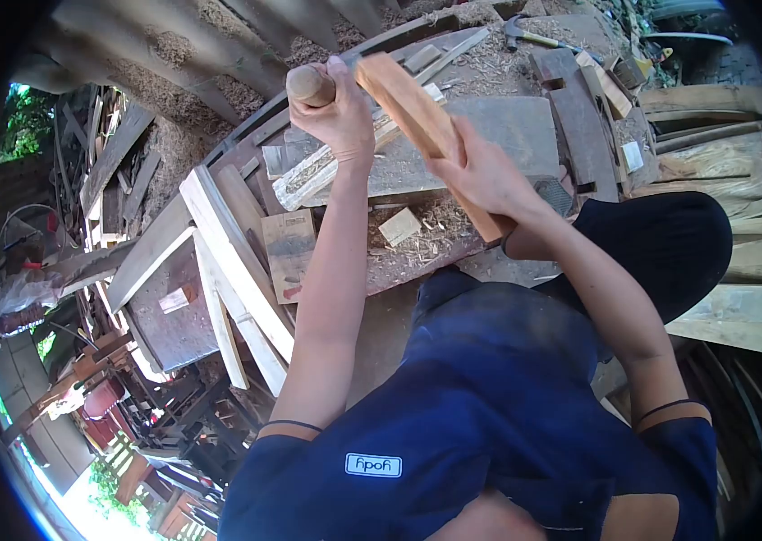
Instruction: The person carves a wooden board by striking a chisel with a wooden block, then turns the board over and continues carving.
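Note:
My left hand [345, 122] is closed round a thick wooden handle [311, 87], whose rounded end points up toward me. The lower part of that tool is hidden behind the fist. Raised beside it is a long, squared wooden block [413, 104], orange-brown, its far end close to my left fist. My right hand [489, 176] is wrapped round the lower half of this block, thumb along its side. Under my left wrist lies a pale wooden piece [309, 176] with a rough, cut-out face, set on the bench beside a wide grey board [498, 135].
Wood shavings and a small offcut [400, 226] lie on the near bench edge. A hammer [534, 38] rests at the back. Dark notched timber [579, 117] stands right of the board. Pale strips [237, 243] lean at left, and more planks [733, 171] are stacked at right.

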`<state>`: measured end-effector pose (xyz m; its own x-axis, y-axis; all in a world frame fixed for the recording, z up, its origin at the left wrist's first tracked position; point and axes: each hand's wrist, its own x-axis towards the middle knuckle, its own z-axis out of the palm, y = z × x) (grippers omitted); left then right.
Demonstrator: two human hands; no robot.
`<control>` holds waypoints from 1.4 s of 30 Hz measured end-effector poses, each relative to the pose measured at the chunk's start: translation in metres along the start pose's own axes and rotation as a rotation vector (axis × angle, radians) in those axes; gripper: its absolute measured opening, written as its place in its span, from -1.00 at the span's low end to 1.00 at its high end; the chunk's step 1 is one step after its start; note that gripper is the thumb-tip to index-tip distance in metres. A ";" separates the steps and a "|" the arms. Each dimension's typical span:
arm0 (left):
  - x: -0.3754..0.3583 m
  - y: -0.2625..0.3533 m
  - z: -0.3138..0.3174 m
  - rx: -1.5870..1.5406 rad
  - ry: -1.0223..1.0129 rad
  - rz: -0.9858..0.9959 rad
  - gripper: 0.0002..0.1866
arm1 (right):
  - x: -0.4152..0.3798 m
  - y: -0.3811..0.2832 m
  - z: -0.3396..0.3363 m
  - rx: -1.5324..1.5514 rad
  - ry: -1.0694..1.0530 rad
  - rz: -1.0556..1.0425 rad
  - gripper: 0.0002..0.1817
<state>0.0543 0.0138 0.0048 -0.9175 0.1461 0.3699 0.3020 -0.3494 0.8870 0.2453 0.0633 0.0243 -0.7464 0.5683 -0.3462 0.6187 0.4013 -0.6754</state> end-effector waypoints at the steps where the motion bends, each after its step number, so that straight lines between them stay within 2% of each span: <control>1: -0.002 0.003 -0.002 0.009 0.000 -0.057 -0.85 | -0.001 0.009 0.008 0.004 -0.010 0.005 -0.20; 3: 0.000 0.009 -0.007 -0.030 -0.011 -0.034 -0.86 | -0.001 0.020 0.021 -0.108 -0.052 0.057 -0.17; 5: 0.006 0.029 -0.017 -0.134 -0.210 -0.231 -0.86 | 0.001 0.024 0.026 -0.139 -0.034 0.047 -0.17; 7: 0.015 0.023 -0.030 -0.149 -0.243 -0.167 -0.82 | 0.001 0.029 0.028 -0.175 -0.012 0.036 -0.17; 10: 0.030 0.022 -0.055 -0.363 -0.335 -0.351 -0.84 | 0.002 0.027 0.028 -0.175 0.020 -0.004 -0.18; 13: 0.038 0.017 -0.058 -0.369 -0.440 -0.381 -0.85 | 0.001 0.025 0.024 -0.206 -0.011 0.032 -0.18; 15: 0.041 0.015 -0.053 -0.349 -0.431 -0.366 -0.85 | 0.002 0.025 0.024 -0.197 -0.011 0.034 -0.19; 19: 0.057 0.017 -0.052 -0.400 -0.503 -0.491 -0.86 | 0.000 0.025 0.027 -0.234 0.035 -0.011 -0.18; 21: 0.065 0.027 -0.060 -0.446 -0.453 -0.548 -0.85 | 0.000 0.024 0.028 -0.200 0.037 0.025 -0.18; 25: 0.061 0.036 -0.059 -0.414 -0.183 -0.361 -0.86 | 0.001 0.026 0.031 -0.189 0.027 0.020 -0.18; 29: 0.051 0.031 -0.051 -0.314 -0.078 -0.268 -0.85 | 0.001 0.028 0.031 -0.182 0.038 0.014 -0.18; 42: 0.038 0.023 -0.026 -0.176 -0.077 -0.240 -0.84 | 0.000 0.025 0.027 -0.190 0.024 -0.009 -0.19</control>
<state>0.0197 -0.0126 0.0322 -0.9327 0.3115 0.1819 0.0236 -0.4504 0.8925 0.2545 0.0539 -0.0100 -0.7477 0.5801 -0.3232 0.6486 0.5340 -0.5424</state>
